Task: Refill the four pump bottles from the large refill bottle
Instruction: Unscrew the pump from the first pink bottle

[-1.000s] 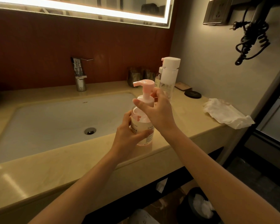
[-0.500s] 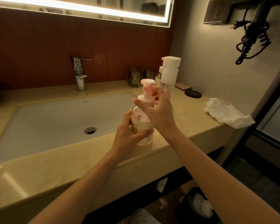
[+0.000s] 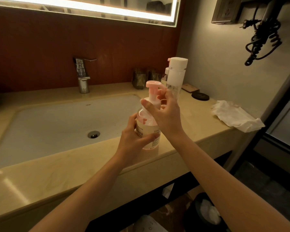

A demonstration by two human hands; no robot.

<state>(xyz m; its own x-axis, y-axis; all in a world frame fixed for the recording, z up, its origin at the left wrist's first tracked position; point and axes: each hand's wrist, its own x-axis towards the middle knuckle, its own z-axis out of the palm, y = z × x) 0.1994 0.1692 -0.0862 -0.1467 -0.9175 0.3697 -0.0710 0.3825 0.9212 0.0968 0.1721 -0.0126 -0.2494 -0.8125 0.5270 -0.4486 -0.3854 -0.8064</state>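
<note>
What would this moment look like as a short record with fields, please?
left grip: holds the pump bottle by its body
right grip: fingers curled round the pump's collar
bottle: upright, pump on, on the counter beside the sink
behind it: tall white-capped bottle
far right: crumpled tissue

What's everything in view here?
pump bottle: one, clear with pink pump, counter's front edge.
capped bottle: one, clear, white cap, behind it.
faucet: one, chrome, behind sink.
sink: one, white, in counter.
counter: one, beige, along wall.
cloth: one, white, counter's right end.
disc: one, black, near right wall.
hair dryer: one, dark, right wall.
left grip: one, bare hand, holds pump bottle's body.
right grip: one, bare hand, curled round pump's neck.
</note>
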